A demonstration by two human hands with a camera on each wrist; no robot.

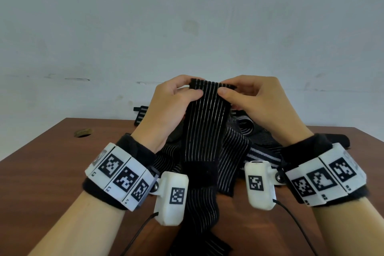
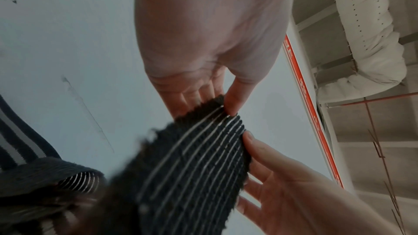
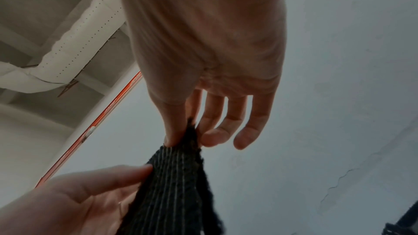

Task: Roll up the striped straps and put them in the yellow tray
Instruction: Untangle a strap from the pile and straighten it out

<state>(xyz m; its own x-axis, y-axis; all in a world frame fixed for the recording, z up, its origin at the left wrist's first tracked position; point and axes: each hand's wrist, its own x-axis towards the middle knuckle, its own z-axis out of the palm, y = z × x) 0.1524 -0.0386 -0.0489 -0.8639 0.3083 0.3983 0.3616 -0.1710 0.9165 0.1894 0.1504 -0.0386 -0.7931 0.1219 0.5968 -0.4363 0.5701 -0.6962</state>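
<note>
A black strap with thin white stripes (image 1: 204, 127) is held up above the table, and its lower length hangs down onto the wood toward me. My left hand (image 1: 195, 88) pinches the left corner of its top end between thumb and fingers. My right hand (image 1: 225, 87) pinches the right corner the same way. The left wrist view shows my left hand (image 2: 210, 106) gripping the strap's end (image 2: 192, 167). In the right wrist view, my right hand (image 3: 185, 137) pinches the strap (image 3: 176, 194). More striped straps (image 1: 239, 143) lie heaped under my hands. No yellow tray is in view.
The brown wooden table (image 1: 52, 172) has a round hole (image 1: 83, 132) at its far left. One strap end (image 1: 141, 115) hangs over the far edge, and a dark piece (image 1: 336, 139) lies at the right. A pale wall stands close behind.
</note>
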